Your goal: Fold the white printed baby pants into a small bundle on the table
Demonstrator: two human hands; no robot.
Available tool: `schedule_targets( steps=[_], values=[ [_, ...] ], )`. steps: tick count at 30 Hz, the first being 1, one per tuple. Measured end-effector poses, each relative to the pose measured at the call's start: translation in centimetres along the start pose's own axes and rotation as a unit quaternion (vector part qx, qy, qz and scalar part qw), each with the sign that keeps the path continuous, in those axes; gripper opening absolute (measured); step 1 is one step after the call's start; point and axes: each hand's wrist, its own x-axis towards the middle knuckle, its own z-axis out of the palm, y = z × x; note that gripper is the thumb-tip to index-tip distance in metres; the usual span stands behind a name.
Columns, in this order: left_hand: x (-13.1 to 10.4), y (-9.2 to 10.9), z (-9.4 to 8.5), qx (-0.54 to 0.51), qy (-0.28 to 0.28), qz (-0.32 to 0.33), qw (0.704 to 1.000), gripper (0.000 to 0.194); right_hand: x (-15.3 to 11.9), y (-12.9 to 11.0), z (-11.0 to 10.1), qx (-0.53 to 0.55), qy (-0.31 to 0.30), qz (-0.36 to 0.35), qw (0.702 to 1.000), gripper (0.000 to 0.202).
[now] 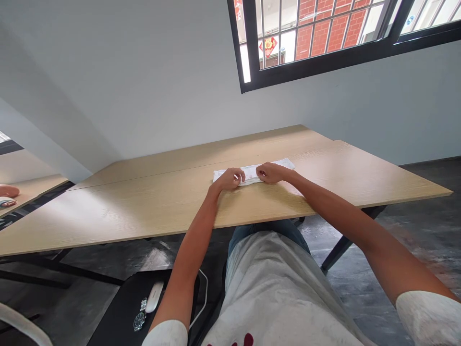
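While the pale cloth [249, 171] is laid on the worktop [154, 202], its left part is touched by the left hand [229, 179], its right part by the right hand [272, 173]; fingers [262, 169] are curled, any pinch cannot be told; light, limp handling is expected, its edges best held.

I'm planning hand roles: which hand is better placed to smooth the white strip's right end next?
Probably the right hand: it is at the white strip, nearer that end, while the left hand is toward the opposite end.
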Motion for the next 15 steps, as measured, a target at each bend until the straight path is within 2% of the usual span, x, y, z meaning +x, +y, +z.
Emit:
schedule_targets(
  steps=[2,5,15],
  values=[
    [0.08,-0.16,0.31,0.010,-0.020,0.002,1.000,0.040,-0.02,-0.01,0.07,0.003,0.003,-0.004,1.000,0.012],
    [0.19,-0.37,0.72,0.043,-0.018,-0.005,0.999,0.047,-0.04,0.13,0.22,0.012,0.004,-0.007,1.000,0.011],
    [0.30,-0.41,0.68,0.070,-0.013,0.005,0.997,0.038,0.04,0.61,0.54,0.041,0.001,-0.016,0.999,0.008]
  ],
)
